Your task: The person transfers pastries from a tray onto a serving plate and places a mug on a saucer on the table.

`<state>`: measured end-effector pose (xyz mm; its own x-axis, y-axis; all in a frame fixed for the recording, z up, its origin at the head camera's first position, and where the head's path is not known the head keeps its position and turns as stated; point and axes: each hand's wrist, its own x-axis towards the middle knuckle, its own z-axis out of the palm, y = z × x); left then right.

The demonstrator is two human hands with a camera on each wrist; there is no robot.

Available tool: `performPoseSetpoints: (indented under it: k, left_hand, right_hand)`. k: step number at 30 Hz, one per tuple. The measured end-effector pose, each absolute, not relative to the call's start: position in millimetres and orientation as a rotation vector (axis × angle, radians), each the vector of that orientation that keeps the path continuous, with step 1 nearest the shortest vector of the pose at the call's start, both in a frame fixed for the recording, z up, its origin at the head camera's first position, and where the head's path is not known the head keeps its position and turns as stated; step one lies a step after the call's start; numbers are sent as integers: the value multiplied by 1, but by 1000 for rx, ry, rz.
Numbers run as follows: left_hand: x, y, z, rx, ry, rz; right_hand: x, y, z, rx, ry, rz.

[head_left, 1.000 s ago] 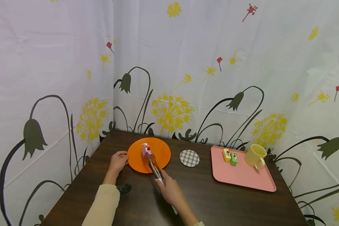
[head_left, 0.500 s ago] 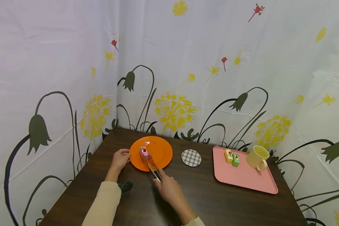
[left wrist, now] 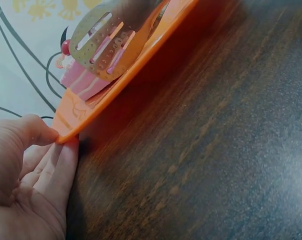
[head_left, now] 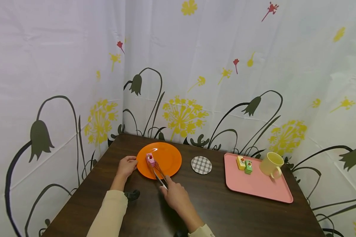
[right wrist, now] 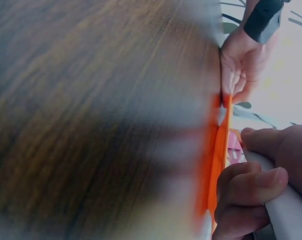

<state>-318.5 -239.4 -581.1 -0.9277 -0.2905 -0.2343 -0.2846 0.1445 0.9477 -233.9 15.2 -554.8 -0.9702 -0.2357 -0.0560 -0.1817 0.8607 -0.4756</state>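
Observation:
My left hand (head_left: 127,167) pinches the left rim of an orange plate (head_left: 169,158), thumb above and fingers beneath, as the left wrist view shows. On the plate's left part sits a small pink cake slice (head_left: 150,159) topped with a red berry. My right hand (head_left: 176,195) grips metal tongs (head_left: 160,177) by their handles. The tongs' arms are spread, and their slotted ends lie right at the near side of the cake. One slotted end (left wrist: 108,47) covers part of the cake in the left wrist view.
A round checked coaster (head_left: 201,165) lies right of the plate. Farther right, a pink tray (head_left: 255,187) bears a yellow cake slice (head_left: 241,162), a green cake slice (head_left: 248,167) and a yellow mug (head_left: 271,164). A patterned curtain (head_left: 178,65) closes off the table's back and sides.
The tongs, closed on the pink cake a second ago, have spread apart. The cake now sits farther left on the plate. My left hand keeps its pinch on the rim.

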Motion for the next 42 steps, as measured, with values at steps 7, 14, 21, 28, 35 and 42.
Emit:
performPoseSetpoints:
  k: [7,14,21,28,35,42]
  left_hand:
    - [-316,-237,-579,596,-2366,-1955]
    - [-317,-239,-580,572,-2382,-1951]
    - [-318,-237,-580,575,-2395,-1916]
    - [-317,-236,-580,574,-2392,-1904]
    - [-318,-237,-582,590,-2413,-1898]
    - [-317,-235,-580,588,-2397,-1908]
  right_hand:
    - [-235,16,-557,-298,2897,-766]
    - [-234,18,-561,-288,2901,-815]
    - [-227,21,-564,-289,2917,-900]
    - [-223,25,-566,-308,2920,-967]
    - [-222,38,-566,-291,2935,-1020]
    - [-220,55,-569,-219,2905,-1149]
